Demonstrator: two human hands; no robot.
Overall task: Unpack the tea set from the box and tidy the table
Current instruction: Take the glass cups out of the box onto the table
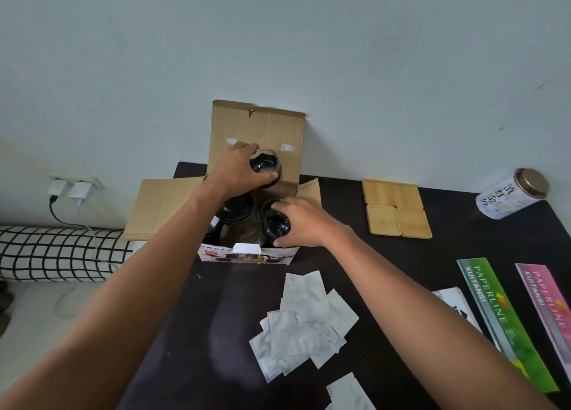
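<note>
At the back of the dark bench [216,332], against the wall, sits the cardboard box [247,256] with its flaps folded open — back flap leaning on the wall, left flap hanging out over the edge, which keeps the top clear for reaching in. Both hands are over it. Left hand [239,170] is clamped around a glass cup [266,165], fingers over the far rim and thumb on the near side, cup at the back of the box and tipped so its mouth faces the camera; looks like it is being lifted out, though I can't tell if it has cleared the box. Right hand [301,222] is closed on a second glass cup [276,225] at the front right corner of the box, cup just left of the palm, thumb low at its base. Between the two cups, lower in the box, a dark round teapot [238,212] remains — partly hidden by the left wrist.

Four wooden coasters [397,210] lie in a square block right of the box, probably set out to receive the cups. Silver packets [304,323] are scattered at the front, and a tin [513,198] lies on its side far right — tidying not done.
</note>
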